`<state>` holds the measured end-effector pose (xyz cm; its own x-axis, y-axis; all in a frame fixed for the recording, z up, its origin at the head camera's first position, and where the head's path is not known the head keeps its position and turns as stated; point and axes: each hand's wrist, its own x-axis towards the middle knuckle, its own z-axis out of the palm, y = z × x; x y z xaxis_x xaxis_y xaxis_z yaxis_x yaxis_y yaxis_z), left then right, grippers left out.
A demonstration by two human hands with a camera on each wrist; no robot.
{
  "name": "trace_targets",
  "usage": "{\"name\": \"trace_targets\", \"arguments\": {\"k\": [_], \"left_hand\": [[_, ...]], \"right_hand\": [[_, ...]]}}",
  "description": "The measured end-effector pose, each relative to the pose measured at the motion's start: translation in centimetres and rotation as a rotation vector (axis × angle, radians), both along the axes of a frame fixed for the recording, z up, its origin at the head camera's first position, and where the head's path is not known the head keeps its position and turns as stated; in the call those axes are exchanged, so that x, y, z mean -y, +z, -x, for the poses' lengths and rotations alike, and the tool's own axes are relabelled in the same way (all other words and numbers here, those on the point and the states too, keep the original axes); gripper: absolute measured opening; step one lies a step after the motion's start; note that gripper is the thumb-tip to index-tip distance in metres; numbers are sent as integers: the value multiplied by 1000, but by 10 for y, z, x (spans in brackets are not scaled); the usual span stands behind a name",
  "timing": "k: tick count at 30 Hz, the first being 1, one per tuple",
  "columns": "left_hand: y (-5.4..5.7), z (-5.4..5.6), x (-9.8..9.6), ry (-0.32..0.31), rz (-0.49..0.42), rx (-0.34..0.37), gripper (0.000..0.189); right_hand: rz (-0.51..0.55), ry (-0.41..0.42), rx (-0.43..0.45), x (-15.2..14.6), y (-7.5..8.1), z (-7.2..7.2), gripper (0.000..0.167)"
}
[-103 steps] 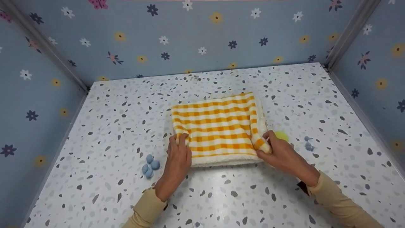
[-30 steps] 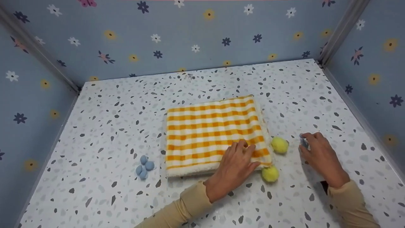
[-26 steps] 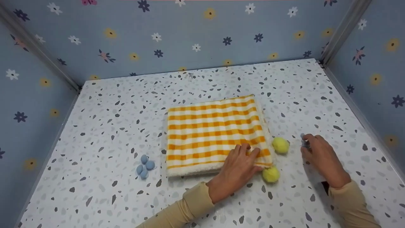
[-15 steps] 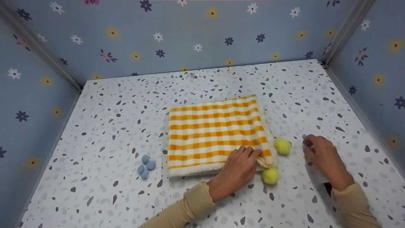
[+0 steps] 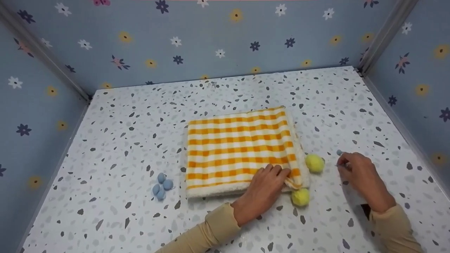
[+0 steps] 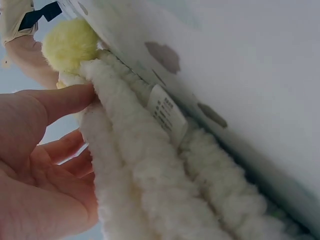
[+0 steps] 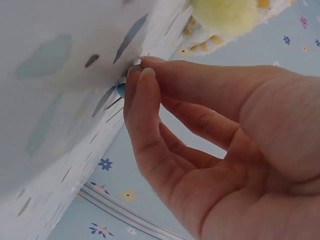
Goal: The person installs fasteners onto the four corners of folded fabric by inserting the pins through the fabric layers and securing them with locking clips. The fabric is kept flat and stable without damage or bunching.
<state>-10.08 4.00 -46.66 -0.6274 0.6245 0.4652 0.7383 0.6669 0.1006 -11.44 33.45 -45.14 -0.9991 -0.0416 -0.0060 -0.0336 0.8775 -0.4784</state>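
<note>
Blanket (image 5: 239, 147), folded, lay on the desk (image 5: 119, 147). The left hand (image 5: 265, 184) held its near right corner between thumb and fingers, beside a yellow pompom (image 5: 300, 197). The right hand (image 5: 364, 179) had its fingertips together near a blue ball (image 5: 339, 152); whether this grip contained anything could not be told.

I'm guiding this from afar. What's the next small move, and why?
Probably ease the right hand slightly forward to pinch the small blue ball: it shows just beyond the fingertips, which are low at the table. Whether they hold something is hidden. The left hand grips the blanket near its front right corner, leaving the right hand nearest the ball.
</note>
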Motion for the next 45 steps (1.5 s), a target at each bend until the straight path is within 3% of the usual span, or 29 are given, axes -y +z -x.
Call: {"name": "trace_targets", "arguments": {"k": [5,7,12,20,26,39,45], "left_hand": [[2,1,0,-11,9,32,25],[2,1,0,-2,27,28,28],[1,0,-2,-1,51,16,33],[3,2,1,-12,57,18,38],[4,3,3,-16,46,54,35],[0,6,2,-34,-12,12,26],[0,8,1,-51,-72,15,21]], "right_hand": [[11,36,-112,-2,-3,-4,13],[9,38,-117,-2,-3,-4,12],[-2,29,-81,-3,-2,-2,9],[39,-17,56,-2,1,4,7],[45,-10,24,-1,3,3,7],[-1,-19,-63,1,1,0,7],[15,-8,-33,1,3,-3,6]]}}
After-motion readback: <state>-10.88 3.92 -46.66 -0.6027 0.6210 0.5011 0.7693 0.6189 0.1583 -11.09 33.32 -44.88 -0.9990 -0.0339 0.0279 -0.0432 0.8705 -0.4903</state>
